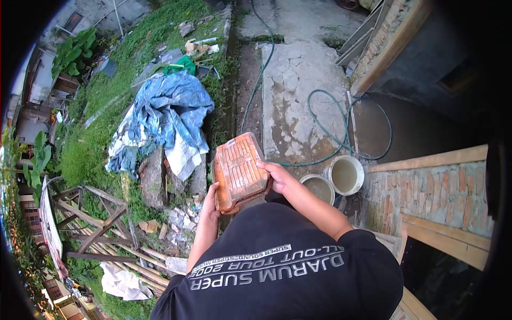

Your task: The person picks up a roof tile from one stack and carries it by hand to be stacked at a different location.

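1. Grip: my left hand [209, 207] is closed on the near lower corner of the tile [240, 172], with the fingers tucked under its edge. My right hand [278, 177] is clasped on the opposite side edge. Both hands are gripping the tile and neither is free.
2. Reason for the hold, as I judge it: hands on opposite edges share the weight of a heavy, brittle piece. The hold also keeps the ribbed face tilted up towards me.
3. Position: the tile is held in the air just in front of my chest, well above the ground. It touches nothing but my two hands.
4. Appearance: it is orange-red clay, rectangular with rounded corners and a raised rim. Rows of short ribs cross the face, and there are pale dusty patches. I see no crack, but the underside is hidden.
5. Surroundings: two buckets [345, 175] of murky water stand just beyond my right forearm. A green hose [330, 114] loops over the concrete slab [298, 80] behind them. A brick wall [426, 186] stands to the right. A blue tarp [168, 114] lies on the grass to the left.
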`<action>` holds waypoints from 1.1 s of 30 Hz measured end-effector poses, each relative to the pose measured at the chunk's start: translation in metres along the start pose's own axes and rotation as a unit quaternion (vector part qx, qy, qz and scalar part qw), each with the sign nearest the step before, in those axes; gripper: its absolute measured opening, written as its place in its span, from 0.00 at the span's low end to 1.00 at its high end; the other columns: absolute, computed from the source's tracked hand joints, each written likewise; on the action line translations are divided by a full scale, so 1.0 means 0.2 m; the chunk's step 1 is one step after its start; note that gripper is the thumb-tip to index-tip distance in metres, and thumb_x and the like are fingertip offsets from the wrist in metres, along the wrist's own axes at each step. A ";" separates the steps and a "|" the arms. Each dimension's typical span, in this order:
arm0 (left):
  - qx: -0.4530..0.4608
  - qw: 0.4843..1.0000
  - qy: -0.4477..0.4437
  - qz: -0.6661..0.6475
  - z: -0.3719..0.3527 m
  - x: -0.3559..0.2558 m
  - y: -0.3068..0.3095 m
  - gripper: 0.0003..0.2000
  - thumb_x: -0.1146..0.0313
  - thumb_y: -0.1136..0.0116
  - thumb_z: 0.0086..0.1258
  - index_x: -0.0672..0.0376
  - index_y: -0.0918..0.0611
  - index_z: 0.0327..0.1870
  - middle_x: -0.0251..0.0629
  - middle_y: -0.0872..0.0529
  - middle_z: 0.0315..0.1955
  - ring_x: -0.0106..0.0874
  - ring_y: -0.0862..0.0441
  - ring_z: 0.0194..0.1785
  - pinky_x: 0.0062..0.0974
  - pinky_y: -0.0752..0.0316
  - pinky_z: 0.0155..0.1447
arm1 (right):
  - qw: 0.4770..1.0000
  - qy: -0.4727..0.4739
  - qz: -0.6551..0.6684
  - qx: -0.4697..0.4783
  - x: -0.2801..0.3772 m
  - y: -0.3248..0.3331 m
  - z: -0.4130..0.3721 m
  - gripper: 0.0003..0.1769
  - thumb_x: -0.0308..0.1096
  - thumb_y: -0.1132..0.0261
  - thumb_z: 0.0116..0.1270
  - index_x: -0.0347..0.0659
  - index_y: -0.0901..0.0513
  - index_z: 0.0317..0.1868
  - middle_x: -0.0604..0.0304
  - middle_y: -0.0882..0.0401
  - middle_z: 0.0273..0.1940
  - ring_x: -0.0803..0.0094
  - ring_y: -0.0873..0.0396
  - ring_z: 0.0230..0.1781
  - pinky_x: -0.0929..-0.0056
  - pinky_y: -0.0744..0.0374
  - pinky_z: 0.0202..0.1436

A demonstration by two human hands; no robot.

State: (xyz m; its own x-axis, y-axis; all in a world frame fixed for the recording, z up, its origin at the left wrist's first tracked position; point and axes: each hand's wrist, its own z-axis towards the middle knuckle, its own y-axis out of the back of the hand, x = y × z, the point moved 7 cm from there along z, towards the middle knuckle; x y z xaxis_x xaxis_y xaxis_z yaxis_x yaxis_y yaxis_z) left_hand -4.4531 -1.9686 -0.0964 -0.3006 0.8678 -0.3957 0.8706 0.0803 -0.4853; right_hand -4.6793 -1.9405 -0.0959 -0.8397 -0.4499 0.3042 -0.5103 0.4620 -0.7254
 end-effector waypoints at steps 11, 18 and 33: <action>0.017 0.999 0.022 0.045 0.44 -0.31 -0.52 0.27 0.53 0.47 0.71 0.66 0.28 0.63 0.51 0.19 0.55 0.44 0.19 0.56 0.46 0.24 0.61 | 0.998 0.053 0.035 0.003 0.56 0.09 0.19 0.23 0.40 0.35 0.69 0.27 0.22 0.54 0.46 0.17 0.50 0.60 0.16 0.49 0.59 0.18 0.54; 0.053 0.994 0.065 0.065 0.72 -0.36 -0.75 0.26 0.53 0.47 0.72 0.65 0.27 0.62 0.50 0.18 0.55 0.44 0.18 0.54 0.47 0.21 0.58 | 0.995 0.065 0.077 -0.027 0.77 0.20 0.21 0.24 0.40 0.35 0.70 0.29 0.23 0.57 0.47 0.18 0.53 0.61 0.17 0.52 0.57 0.19 0.56; 0.198 0.952 0.187 0.139 1.65 -0.58 -1.63 0.25 0.56 0.50 0.74 0.69 0.29 0.63 0.53 0.19 0.55 0.43 0.17 0.54 0.42 0.22 0.61 | 0.956 0.242 0.118 -0.121 1.63 0.44 0.38 0.27 0.38 0.38 0.70 0.29 0.29 0.63 0.47 0.22 0.59 0.59 0.22 0.58 0.59 0.24 0.63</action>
State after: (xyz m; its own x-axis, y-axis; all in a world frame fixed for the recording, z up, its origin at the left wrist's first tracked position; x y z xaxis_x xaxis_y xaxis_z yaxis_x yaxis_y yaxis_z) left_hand -4.8296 -2.2562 -0.1496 0.1449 0.9484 -0.2819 0.6590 -0.3050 -0.6875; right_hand -4.9842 -2.1047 -0.1067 -0.8946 0.0671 0.4418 -0.2749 0.6968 -0.6625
